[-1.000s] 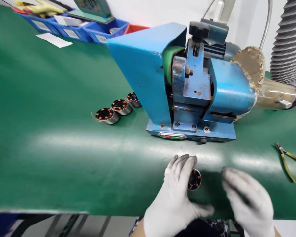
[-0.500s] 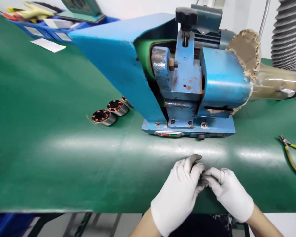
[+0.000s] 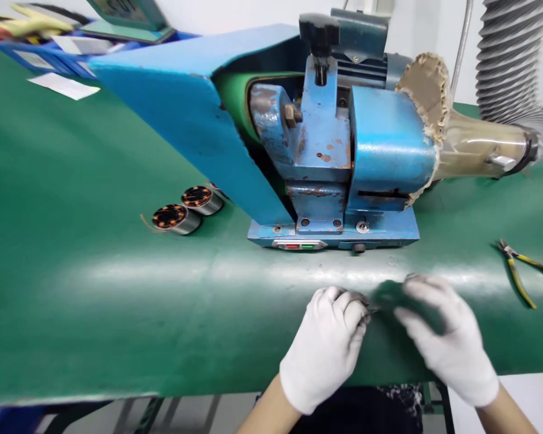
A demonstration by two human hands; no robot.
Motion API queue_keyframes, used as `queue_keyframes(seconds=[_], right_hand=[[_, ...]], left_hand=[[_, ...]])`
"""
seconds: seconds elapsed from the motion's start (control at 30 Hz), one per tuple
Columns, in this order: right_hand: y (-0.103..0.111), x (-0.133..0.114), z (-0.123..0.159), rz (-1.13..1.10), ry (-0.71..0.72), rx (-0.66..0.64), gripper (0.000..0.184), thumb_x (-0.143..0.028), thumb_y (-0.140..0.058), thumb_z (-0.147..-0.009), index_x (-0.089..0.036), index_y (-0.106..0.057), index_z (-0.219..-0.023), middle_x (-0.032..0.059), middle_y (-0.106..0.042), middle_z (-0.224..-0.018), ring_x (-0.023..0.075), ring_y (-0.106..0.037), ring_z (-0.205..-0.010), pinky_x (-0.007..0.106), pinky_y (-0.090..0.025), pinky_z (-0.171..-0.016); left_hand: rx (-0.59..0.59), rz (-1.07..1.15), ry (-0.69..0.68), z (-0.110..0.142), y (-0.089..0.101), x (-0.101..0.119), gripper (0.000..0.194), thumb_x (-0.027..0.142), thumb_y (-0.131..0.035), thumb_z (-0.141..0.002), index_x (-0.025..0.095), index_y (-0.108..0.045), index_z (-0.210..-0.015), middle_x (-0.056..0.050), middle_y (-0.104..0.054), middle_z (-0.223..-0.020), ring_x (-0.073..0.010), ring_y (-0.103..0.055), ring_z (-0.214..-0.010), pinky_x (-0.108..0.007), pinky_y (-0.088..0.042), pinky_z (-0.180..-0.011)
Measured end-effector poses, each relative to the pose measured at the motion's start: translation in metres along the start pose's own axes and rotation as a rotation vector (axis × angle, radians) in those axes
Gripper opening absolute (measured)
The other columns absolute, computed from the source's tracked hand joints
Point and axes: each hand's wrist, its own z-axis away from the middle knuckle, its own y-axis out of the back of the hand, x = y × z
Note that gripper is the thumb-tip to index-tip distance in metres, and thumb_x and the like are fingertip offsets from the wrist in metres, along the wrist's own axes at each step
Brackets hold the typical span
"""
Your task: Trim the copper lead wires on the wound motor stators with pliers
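The left hand's (image 3: pixel 323 346) grip is clenched around a small part (image 3: pixel 373 309), nearly hidden, over the bench (image 3: pixel 117 325) in front of the blue machine (image 3: pixel 326 163). Only a thin end shows, pointing right toward the right hand (image 3: pixel 447 331); its long axis cannot be told. The right grip is released; half a second ago both hands met, now they stand apart.
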Motion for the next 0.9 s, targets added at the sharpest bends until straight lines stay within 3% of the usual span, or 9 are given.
queue_keyframes(seconds=[0.03,0.1,0.17,0.27,0.33,0.47,0.67,0.8,0.9], right_hand=[[-0.005,-0.003,0.002,0.092,0.175,-0.076,0.021,-0.013,-0.057,-0.082,-0.022,-0.061,-0.1,0.0086,-0.066,-0.097,0.0226,-0.061,-0.093,0.038,-0.05,-0.082],[-0.018,-0.005,0.005,0.209,0.408,-0.186,0.025,-0.006,-0.047,-0.085,-0.019,-0.061,-0.101,0.0094,-0.066,-0.09,0.0212,-0.063,-0.083,0.036,-0.052,-0.075],[-0.029,-0.001,0.006,0.245,0.463,-0.201,0.026,-0.005,-0.04,-0.087,-0.017,-0.06,-0.099,0.0076,-0.065,-0.077,0.0188,-0.062,-0.067,0.032,-0.052,-0.062],[-0.04,0.008,0.006,0.24,0.393,-0.194,0.023,-0.011,-0.04,-0.09,-0.018,-0.06,-0.1,0.005,-0.062,-0.071,0.0167,-0.058,-0.058,0.029,-0.05,-0.057],[-0.043,0.012,0.007,0.228,0.366,-0.194,0.025,-0.012,-0.039,-0.091,-0.018,-0.061,-0.103,0.0035,-0.059,-0.069,0.0151,-0.056,-0.055,0.026,-0.049,-0.054],[-0.039,0.005,0.006,0.194,0.314,-0.171,0.032,-0.01,-0.037,-0.09,-0.021,-0.066,-0.099,0.0003,-0.047,-0.063,0.0135,-0.049,-0.05,0.023,-0.042,-0.047],[-0.023,-0.019,-0.007,-0.166,0.146,-0.173,0.024,-0.018,-0.044,-0.09,-0.023,-0.067,-0.087,0.0005,-0.052,-0.068,0.0122,-0.055,-0.057,0.023,-0.046,-0.054],[-0.014,-0.029,-0.017,-0.282,0.04,-0.25,0.017,-0.019,-0.055,-0.085,-0.021,-0.069,-0.073,-0.0018,-0.052,-0.06,0.0117,-0.053,-0.051,0.023,-0.043,-0.05],[-0.011,-0.034,-0.019,-0.295,-0.015,-0.279,0.015,-0.017,-0.058,-0.081,-0.02,-0.069,-0.071,-0.0019,-0.053,-0.059,0.0117,-0.053,-0.05,0.023,-0.042,-0.049]], left_hand=[[0.005,-0.012,-0.004,0.0,0.0,0.0,0.014,0.012,-0.043,-0.084,0.019,-0.055,-0.088,-0.006,-0.066,-0.092,-0.0234,-0.053,-0.084,-0.044,-0.047,-0.076],[-0.002,-0.02,-0.001,0.0,0.001,0.0,0.015,0.01,-0.045,-0.083,0.019,-0.055,-0.09,-0.006,-0.066,-0.092,-0.0239,-0.055,-0.086,-0.044,-0.048,-0.078],[-0.023,0.037,0.03,0.002,0.005,-0.001,0.016,0.011,-0.05,-0.081,0.02,-0.052,-0.095,-0.007,-0.064,-0.102,-0.0242,-0.056,-0.094,-0.044,-0.048,-0.082],[-0.053,0.133,0.137,0.006,0.01,-0.009,0.055,0.018,-0.069,-0.068,0.018,-0.042,-0.117,-0.016,-0.048,-0.132,-0.0284,-0.049,-0.117,-0.046,-0.046,-0.093],[-0.059,0.114,0.187,0.008,0.011,-0.016,0.067,0.019,-0.075,-0.061,0.019,-0.042,-0.119,-0.018,-0.045,-0.136,-0.0315,-0.045,-0.123,-0.05,-0.043,-0.095],[-0.014,0.176,0.226,0.011,0.007,-0.022,0.053,0.022,-0.081,-0.055,0.024,-0.056,-0.102,-0.011,-0.056,-0.124,-0.0316,-0.052,-0.116,-0.05,-0.046,-0.093],[0.16,0.638,0.406,0.012,0.016,-0.001,0.049,0.006,-0.069,-0.061,0.029,-0.059,-0.103,-0.001,-0.066,-0.104,-0.019,-0.065,-0.09,-0.034,-0.054,-0.083],[0.243,0.847,0.228,0.011,0.032,0.006,0.019,0.01,-0.063,-0.07,0.027,-0.065,-0.077,0.001,-0.067,-0.086,-0.0187,-0.066,-0.082,-0.032,-0.057,-0.075],[0.277,0.688,0.199,0.016,0.043,0.008,0.029,0.009,-0.061,-0.073,0.03,-0.065,-0.091,-0.001,-0.064,-0.101,-0.0208,-0.064,-0.094,-0.032,-0.057,-0.08]])
